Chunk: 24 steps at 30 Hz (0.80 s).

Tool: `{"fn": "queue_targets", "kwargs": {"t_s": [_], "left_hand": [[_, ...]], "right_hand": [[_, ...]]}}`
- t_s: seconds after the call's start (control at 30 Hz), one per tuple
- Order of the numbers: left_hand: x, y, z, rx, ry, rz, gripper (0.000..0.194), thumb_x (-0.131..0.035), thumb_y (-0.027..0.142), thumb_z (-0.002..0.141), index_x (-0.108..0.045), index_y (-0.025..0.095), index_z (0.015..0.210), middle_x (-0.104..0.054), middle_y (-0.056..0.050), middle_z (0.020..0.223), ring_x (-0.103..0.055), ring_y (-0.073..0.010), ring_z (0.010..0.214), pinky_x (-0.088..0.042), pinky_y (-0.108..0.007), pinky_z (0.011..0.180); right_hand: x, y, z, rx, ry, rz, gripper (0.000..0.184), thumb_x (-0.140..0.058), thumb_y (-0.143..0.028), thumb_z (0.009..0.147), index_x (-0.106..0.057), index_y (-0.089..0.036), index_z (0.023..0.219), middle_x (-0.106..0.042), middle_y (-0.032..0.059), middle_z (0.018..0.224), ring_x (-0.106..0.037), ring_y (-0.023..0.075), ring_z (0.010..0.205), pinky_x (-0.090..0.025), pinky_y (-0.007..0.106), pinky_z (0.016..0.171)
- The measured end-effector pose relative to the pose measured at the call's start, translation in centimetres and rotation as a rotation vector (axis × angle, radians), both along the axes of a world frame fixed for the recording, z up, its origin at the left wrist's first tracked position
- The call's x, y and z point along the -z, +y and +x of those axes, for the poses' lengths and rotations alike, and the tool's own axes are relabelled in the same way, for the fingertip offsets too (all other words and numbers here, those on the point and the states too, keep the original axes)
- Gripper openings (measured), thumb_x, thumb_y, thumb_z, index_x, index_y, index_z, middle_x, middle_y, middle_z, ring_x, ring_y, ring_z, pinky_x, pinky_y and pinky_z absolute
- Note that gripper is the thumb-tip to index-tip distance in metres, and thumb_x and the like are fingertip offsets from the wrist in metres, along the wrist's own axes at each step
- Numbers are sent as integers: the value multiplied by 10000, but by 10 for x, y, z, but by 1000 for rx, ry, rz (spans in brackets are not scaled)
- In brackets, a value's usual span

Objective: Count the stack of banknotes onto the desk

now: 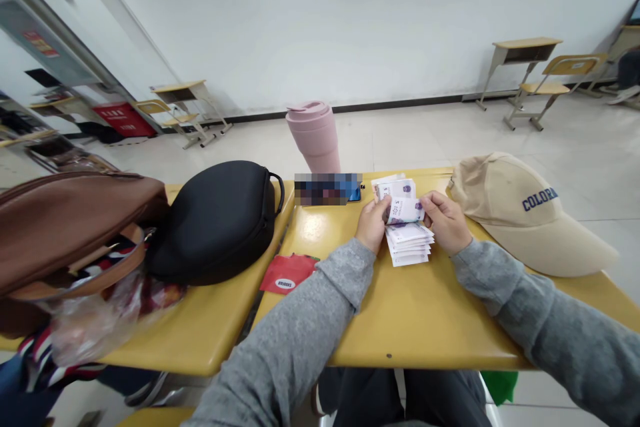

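Observation:
Both my hands hold purple-and-white banknotes [407, 210] above the yellow desk [425, 320]. My left hand [373, 224] is closed on the left side of the notes, its thumb on top. On the opposite edge, my right hand [447, 221] pinches a note between thumb and fingers. A fanned stack of notes [409, 245] hangs or lies just below; I cannot tell whether it rests on the desk. More notes [400, 187] show beyond my fingers. Left of my left forearm lies a small red pouch [289, 273] with a white oval label.
A phone [327, 189] and a pink tumbler [315, 137] stand at the desk's far side. A beige cap [525, 213] lies right. On the adjoining desk are a black rounded case [220, 220], a brown bag [75, 220] and a clear plastic bag [95, 320].

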<state>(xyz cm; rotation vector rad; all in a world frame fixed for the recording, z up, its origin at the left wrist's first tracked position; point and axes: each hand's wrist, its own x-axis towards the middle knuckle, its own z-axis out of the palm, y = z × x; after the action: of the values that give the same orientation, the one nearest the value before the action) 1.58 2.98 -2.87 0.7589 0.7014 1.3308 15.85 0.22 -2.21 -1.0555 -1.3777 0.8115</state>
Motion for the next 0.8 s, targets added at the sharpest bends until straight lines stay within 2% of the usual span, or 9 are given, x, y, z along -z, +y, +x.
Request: {"fn": "queue_targets", "kwargs": {"t_s": [0.33,0.57,0.8], "left_hand": [[-3,-3,0,1,22,-5,353,-714,376,635,-654,124,875,-714,-77,789,-672,-238,821,-488,-385,830],[-2,-2,0,-9,11,-3,386,-725,376,625,-654,111,897,-713,-87,808,-670,-242,825,-474,-402,857],[-3,-3,0,26,-12,4,371,-725,339,625,-653,124,919,-715,-84,831,-670,-247,837,-479,-412,850]], "right_hand": [[-3,-1,-1,-2,-5,21,356,-511,-504,825,-502,-193,650,-423,-47,473,-386,93,448,-312,241,455],[-5,-2,-3,-80,66,-21,336,-512,-504,822,-536,-186,717,-527,-23,502,-378,86,421,-293,240,427],[4,6,1,28,18,-75,316,-634,-476,734,-510,-186,712,-512,-41,510,-435,92,463,-328,232,462]]}}
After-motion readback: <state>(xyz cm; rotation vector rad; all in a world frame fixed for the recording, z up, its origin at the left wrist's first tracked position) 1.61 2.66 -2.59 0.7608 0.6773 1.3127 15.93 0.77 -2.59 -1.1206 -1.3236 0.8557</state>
